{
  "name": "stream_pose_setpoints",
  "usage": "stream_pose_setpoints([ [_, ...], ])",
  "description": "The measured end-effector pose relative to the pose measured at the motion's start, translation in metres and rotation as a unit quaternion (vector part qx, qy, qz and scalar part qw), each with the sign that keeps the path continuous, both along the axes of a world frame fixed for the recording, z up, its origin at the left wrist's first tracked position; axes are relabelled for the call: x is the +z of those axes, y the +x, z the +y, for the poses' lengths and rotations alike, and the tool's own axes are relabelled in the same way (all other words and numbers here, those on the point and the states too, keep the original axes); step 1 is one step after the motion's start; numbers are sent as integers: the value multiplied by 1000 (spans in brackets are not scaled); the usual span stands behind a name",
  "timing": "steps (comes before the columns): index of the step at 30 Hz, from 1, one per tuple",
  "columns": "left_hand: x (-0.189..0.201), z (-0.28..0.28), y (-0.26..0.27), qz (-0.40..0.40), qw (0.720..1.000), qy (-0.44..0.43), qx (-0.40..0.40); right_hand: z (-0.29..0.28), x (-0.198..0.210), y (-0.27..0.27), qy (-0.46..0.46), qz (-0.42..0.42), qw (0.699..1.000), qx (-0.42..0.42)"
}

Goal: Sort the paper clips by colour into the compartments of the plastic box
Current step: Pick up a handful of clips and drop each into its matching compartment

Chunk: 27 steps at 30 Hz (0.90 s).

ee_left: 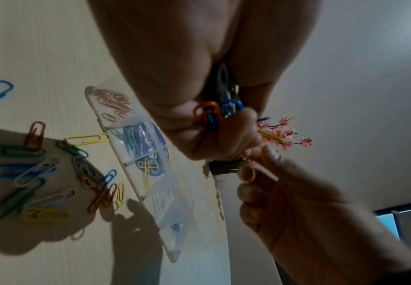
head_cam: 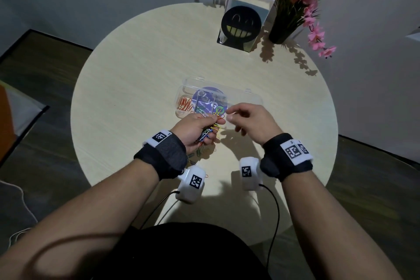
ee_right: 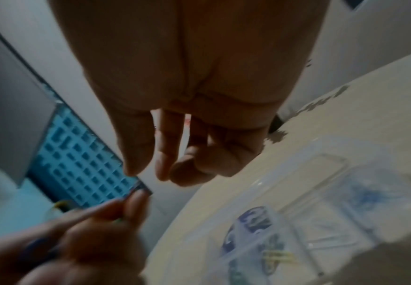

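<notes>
The clear plastic box point(head_cam: 247, 97) lies open mid-table. Its compartments hold orange clips point(ee_left: 114, 102), green clips point(ee_left: 128, 137), yellow clips point(ee_left: 147, 169), white clips point(ee_left: 160, 204) and blue clips point(ee_left: 176, 229). My left hand point(head_cam: 216, 124) hovers at the box's near edge and grips a mixed bunch of paper clips point(ee_left: 217, 110). My right hand point(head_cam: 229, 113) is just right of it, thumb and forefinger reaching toward the bunch. Its fingers point(ee_right: 165, 164) look relaxed in the blurred right wrist view, with nothing seen in them. Loose mixed clips point(ee_left: 28, 173) lie on the table under my left hand.
A black smiley-face bookend point(head_cam: 241, 25) with books stands at the back of the round table point(head_cam: 136, 63). Beside it is a dark vase of pink flowers point(head_cam: 293, 11). A single orange clip point(head_cam: 206, 175) lies near the front edge.
</notes>
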<state>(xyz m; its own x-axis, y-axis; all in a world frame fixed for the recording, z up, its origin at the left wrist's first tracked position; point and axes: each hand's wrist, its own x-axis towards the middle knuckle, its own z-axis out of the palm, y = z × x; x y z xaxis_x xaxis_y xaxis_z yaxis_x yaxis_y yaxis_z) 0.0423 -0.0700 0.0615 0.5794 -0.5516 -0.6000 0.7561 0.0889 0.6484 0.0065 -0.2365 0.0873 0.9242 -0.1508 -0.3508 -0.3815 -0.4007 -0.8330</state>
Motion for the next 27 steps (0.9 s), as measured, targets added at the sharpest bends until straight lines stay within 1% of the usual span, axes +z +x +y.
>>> stream_pose_setpoints([
  [2,1,1,-1,-3,1000,-1,-8,11,2,2,-6,-1,999,39],
  [5,2,9,-2,3,1000,-18,-17,21,0,6,-25,-5,998,56],
  [7,1,16,-1,7,1000,-17,-10,27,1,7,-21,-6,998,64],
  [10,-1,31,1,16,1000,-2,16,35,-1,16,5,-6,1000,30],
  [12,-5,41,4,35,999,0,38,39,-6,27,1,-8,1000,3],
  [15,-6,57,9,68,995,-14,66,49,-16,49,-29,-4,1000,-8],
  [21,-5,82,22,88,990,-34,103,74,-43,99,-121,37,992,12],
  [25,-8,89,29,93,988,-39,117,79,-47,111,-175,53,983,1],
  [27,-9,89,31,97,986,-46,125,80,-40,109,-183,36,982,-13],
])
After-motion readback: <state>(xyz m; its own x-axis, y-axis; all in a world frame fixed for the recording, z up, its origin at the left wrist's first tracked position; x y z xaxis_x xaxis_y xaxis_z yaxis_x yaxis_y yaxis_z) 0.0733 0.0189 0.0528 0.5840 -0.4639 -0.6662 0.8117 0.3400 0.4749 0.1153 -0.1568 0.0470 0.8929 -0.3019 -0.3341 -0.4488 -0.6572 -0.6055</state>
